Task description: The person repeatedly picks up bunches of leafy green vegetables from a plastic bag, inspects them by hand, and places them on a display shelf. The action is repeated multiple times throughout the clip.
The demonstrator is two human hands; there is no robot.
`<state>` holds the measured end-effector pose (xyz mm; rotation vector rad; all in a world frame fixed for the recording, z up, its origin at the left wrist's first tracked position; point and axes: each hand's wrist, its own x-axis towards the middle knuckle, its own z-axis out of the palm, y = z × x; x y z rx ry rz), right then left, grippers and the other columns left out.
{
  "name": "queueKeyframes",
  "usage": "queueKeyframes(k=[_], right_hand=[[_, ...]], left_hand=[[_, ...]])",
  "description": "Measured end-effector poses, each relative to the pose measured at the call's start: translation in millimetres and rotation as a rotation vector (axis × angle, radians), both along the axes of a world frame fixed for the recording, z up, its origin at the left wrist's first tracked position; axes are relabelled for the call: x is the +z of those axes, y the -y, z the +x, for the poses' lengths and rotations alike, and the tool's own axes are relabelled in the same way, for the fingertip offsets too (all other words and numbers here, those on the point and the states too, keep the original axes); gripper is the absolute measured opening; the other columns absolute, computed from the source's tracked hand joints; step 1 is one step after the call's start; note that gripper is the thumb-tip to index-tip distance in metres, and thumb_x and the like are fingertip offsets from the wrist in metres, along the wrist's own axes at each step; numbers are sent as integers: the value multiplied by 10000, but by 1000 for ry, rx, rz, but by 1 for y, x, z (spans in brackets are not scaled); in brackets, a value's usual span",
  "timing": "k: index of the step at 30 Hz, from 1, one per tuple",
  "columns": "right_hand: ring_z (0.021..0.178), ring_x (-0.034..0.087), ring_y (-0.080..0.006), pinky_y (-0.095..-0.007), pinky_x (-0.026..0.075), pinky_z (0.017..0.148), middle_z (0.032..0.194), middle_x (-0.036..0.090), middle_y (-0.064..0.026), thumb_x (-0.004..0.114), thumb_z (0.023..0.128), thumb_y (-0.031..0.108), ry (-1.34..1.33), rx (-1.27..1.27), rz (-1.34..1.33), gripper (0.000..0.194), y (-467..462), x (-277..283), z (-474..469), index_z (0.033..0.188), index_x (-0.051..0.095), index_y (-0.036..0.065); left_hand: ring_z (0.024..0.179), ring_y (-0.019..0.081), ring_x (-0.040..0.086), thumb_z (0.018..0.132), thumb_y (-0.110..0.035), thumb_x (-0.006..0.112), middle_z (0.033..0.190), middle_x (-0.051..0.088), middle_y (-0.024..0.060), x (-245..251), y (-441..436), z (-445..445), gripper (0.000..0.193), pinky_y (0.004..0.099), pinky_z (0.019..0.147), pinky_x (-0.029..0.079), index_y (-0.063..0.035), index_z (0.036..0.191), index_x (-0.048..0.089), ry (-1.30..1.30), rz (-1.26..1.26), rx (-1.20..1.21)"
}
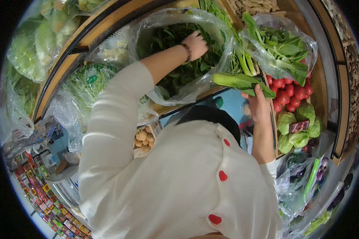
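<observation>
My right hand (258,104) grips a head of green leafy vegetable (242,82), likely bok choy, with its pale stem end pointing left. Inside a large clear plastic bag (217,21), my left hand (196,46) is over a mass of dark leafy greens (179,74). A beaded bracelet circles that wrist. The left fingertips blur into the leaves, so whether they grasp any is unclear. Just above and right of my right hand, an open clear bag (312,44) holds more of the leafy vegetable (287,52), resting over red tomatoes (290,92).
Round green cabbages (300,139) with a dark label lie below the tomatoes. Bagged greens (89,80) fill the left side. Black rails (55,65) edge the wooden display shelves. Potatoes (144,138) sit beside my body; ginger (257,5) lies at the top right.
</observation>
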<state>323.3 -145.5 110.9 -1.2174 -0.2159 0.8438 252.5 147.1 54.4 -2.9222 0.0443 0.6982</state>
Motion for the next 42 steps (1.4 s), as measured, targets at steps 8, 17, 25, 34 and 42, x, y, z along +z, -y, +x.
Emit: queueKeyframes(k=[8,17,25,34,42], right_hand=[[864,620,-229,-356,520,721,1044,598,-135,538,917,216,34,-223,-67,352,26,9,-46,1162,476,-29],[889,598,-200,-338,503,764,1052,591,-134,541,911,218,108,-12,-151,383,-17,1,-53,1189,469,-36],[978,563,-226,-307,431,871,1037,583,-123,601,818,12,775,4,-256,257,-104,-30,-31,1071,572,-16],[964,559,-351,-396,479,807,1154,529,-116,657,733,23,1175,277,-492,407,-163,-64,-22,1123,563,91],[1236,401,-319,-418,406,979,1404,342,-85,679,782,166,1322,823,-1044,739,-181,-64,-9,1407,286,172]], left_hand=[[1097,254,525,772,-155,648,1204,548,100,-17,14,84,380,403,865,447,-100,1146,609,-165,168,-210],[1101,229,480,866,-175,539,1134,556,54,-32,-56,22,248,422,952,359,-169,1095,631,-179,298,-33],[1096,243,474,857,-108,539,1078,568,63,-22,-63,-16,225,430,973,346,-159,1040,659,6,187,85],[1003,259,487,802,-64,571,985,574,65,-34,-84,-64,234,421,895,389,-141,990,686,273,56,125],[1061,260,491,814,-75,555,1045,578,72,-35,-84,-60,264,415,927,388,-161,1029,680,263,53,141]])
